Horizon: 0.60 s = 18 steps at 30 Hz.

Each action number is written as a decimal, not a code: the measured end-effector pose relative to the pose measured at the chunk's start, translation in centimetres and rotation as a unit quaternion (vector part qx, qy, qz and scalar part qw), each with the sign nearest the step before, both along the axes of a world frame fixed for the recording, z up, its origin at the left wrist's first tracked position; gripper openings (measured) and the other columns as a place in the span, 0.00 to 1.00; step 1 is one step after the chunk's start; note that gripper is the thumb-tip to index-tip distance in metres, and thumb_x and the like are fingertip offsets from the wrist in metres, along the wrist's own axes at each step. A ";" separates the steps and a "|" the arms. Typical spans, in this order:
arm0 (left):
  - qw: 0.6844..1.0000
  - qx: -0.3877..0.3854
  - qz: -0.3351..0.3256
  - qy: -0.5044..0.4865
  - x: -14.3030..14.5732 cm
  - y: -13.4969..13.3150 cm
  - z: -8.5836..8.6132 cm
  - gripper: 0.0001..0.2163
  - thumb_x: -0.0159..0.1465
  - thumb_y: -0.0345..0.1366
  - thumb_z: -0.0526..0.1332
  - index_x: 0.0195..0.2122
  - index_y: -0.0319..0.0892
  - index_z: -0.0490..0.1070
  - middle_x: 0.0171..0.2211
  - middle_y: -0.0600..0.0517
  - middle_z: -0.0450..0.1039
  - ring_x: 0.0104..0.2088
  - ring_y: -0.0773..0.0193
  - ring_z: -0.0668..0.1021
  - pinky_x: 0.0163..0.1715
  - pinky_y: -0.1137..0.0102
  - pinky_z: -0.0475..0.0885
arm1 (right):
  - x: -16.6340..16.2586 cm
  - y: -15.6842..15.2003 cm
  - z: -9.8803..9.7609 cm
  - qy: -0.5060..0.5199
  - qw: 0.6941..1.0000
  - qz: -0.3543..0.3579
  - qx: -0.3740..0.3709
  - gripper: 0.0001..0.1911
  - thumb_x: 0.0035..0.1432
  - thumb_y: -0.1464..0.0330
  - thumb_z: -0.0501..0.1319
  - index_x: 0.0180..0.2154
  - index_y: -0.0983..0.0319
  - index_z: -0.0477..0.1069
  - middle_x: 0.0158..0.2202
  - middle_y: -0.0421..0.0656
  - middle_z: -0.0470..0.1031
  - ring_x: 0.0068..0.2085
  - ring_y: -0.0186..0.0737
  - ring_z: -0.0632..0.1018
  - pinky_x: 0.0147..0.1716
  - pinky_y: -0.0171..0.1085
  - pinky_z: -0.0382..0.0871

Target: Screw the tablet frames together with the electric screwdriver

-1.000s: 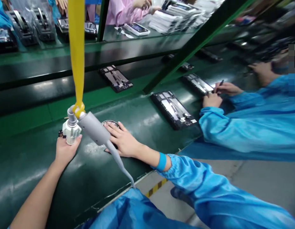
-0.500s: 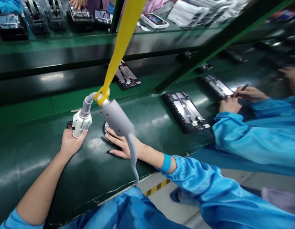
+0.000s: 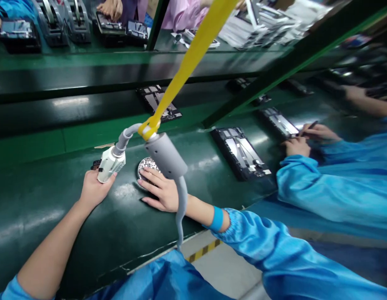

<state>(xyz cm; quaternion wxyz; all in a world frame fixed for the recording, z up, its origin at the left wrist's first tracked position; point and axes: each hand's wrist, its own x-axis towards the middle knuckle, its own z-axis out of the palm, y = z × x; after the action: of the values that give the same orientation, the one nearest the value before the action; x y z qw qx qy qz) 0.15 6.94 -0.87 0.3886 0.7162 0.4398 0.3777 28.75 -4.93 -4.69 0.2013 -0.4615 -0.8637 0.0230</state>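
On the green belt, left hand (image 3: 94, 189) grips the white tool (image 3: 109, 163); right hand (image 3: 162, 192), fingers spread, rests at the screw dish (image 3: 145, 166), half hidden behind the grey housing (image 3: 166, 155).

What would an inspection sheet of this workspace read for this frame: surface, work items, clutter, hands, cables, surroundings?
Surface: glossy dark green conveyor belt.
Work items: white electric screwdriver; small round dish of silvery screws.
Clutter: open black tablet chassis on the belt, another one further back.
Hands: left hand grips the screwdriver; right hand lies flat, fingers over the dish.
Cables: grey hose hanging from a grey cylinder on a yellow strap.
Surroundings: co-worker in a blue sleeve at right; pink-sleeved person opposite.
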 end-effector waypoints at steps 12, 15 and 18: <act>1.000 -0.004 -0.005 0.008 0.1 -0.2 0.2 0.16 0.64 0.46 0.67 0.23 0.43 0.73 0.23 0.51 0.76 0.26 0.60 0.77 0.29 0.68 0.71 | 0.9 -0.1 1.1 -0.036 0.997 0.060 0.025 0.31 0.72 0.53 0.62 0.69 0.59 0.70 0.68 0.57 0.75 0.74 0.62 0.70 0.75 0.65 0.62; 1.000 0.000 -0.009 0.010 0.1 0.0 0.3 0.17 0.63 0.46 0.67 0.22 0.44 0.71 0.21 0.52 0.74 0.26 0.60 0.76 0.30 0.68 0.72 | 0.0 1.5 1.3 -0.032 0.999 -0.014 -0.003 0.35 0.72 0.49 0.61 0.73 0.58 0.66 0.68 0.56 0.74 0.71 0.64 0.71 0.73 0.67 0.63; 1.000 -0.004 -0.009 -0.006 0.2 0.1 0.2 0.16 0.62 0.47 0.67 0.22 0.45 0.71 0.22 0.51 0.75 0.30 0.57 0.79 0.33 0.67 0.75 | -0.3 2.8 1.4 0.011 0.993 -0.109 -0.037 0.41 0.72 0.45 0.59 0.76 0.57 0.61 0.68 0.57 0.72 0.68 0.65 0.72 0.70 0.67 0.67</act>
<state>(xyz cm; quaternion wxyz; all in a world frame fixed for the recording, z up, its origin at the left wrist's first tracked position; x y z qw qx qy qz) 0.35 7.07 -0.67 0.3974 0.7162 0.4326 0.3768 28.40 -2.15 -3.27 0.1949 -0.5595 -0.8047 0.0382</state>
